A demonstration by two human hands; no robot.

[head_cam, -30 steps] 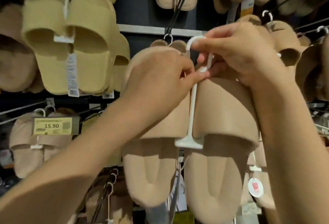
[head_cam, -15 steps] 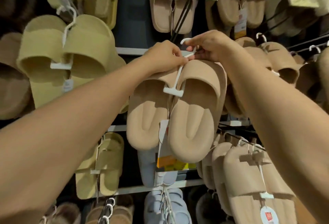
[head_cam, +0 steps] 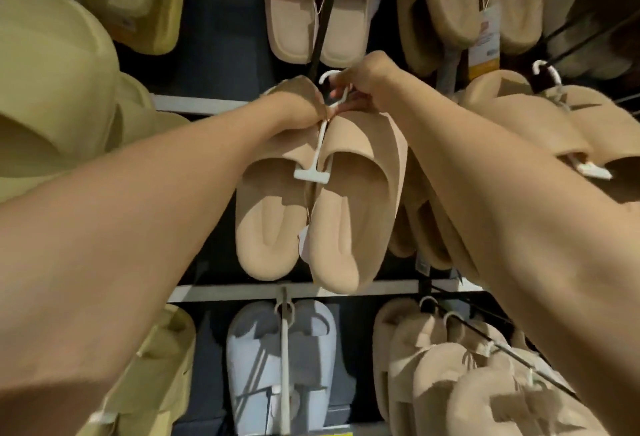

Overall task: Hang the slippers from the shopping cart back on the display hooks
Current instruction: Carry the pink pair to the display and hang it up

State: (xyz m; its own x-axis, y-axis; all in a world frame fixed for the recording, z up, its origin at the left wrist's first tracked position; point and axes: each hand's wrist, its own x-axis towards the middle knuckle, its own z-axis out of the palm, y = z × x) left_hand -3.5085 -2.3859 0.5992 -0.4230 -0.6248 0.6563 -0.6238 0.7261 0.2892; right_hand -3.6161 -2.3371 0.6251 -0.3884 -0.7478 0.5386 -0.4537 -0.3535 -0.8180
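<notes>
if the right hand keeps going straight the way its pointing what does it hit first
Probably the black display hook: the right hand, pinching the white hanger, points up-left at it. Depth is unclear, so it may reach the dark back panel instead.

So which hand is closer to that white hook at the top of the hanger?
Right. The right hand pinches the hanger just beneath the hook; the left hand grips lower, left of the hanger stem.
</notes>
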